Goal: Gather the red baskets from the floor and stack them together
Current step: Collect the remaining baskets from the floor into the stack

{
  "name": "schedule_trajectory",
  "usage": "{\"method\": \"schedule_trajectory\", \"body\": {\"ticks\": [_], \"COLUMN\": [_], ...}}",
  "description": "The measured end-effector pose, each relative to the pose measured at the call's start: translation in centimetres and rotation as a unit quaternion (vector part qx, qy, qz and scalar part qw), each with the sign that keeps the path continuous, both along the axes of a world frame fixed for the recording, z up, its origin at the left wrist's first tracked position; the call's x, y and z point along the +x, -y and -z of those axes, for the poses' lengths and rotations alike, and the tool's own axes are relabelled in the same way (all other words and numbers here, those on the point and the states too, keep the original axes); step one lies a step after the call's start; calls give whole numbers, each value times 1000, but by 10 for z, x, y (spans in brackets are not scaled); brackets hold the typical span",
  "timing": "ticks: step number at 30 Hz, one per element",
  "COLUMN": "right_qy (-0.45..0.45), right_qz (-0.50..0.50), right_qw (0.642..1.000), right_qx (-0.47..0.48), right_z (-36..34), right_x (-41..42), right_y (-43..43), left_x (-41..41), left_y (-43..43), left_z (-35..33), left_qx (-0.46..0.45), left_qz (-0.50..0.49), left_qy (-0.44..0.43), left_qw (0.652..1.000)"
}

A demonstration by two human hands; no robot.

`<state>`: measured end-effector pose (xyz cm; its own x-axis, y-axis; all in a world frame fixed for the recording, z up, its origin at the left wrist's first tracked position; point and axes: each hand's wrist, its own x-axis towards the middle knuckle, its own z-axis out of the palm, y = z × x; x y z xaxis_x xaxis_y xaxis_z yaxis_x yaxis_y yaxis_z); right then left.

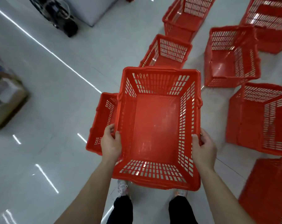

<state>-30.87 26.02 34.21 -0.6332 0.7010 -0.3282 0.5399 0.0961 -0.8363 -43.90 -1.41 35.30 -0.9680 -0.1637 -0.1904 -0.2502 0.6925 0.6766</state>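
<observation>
While left hand (111,143) and right hand (204,146) grip its sides, a red basket (156,123) hangs aloft.

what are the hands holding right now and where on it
Both hands grip one red basket: left hand on its left rim, right hand on its right rim.

A red slotted plastic shopping basket (156,123) hangs upright and empty at centre, off the grey floor (56,110). On the floor sit like baskets: a nine o'clock basket (103,120) just beside it, a twelve o'clock pair (167,52), and a one-to-four o'clock group (230,57).
</observation>
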Motion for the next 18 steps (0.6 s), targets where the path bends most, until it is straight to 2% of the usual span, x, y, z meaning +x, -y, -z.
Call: {"method": "schedule_trajectory", "body": {"ticks": [3, 7, 12, 18], "right_qy": [-12, -9, -1, 22], "right_qz": [-16, -8, 20, 31], "right_qw": [1000, 999, 998, 997], "right_qx": [-20, -41, -54, -71], "right_z": [-19, 0, 58, 144], "right_x": [-28, -65, -102, -123], "right_y": [61, 140, 220, 276], "left_x": [-17, -53, -104, -137], "left_y": [63, 143, 216, 264], "left_z": [-16, 1, 60, 146], "left_qx": [2, 1, -1, -14], "left_qz": [-34, -39, -20, -1], "left_qy": [5, 22, 34, 46], "left_qw": [999, 999, 999, 999]}}
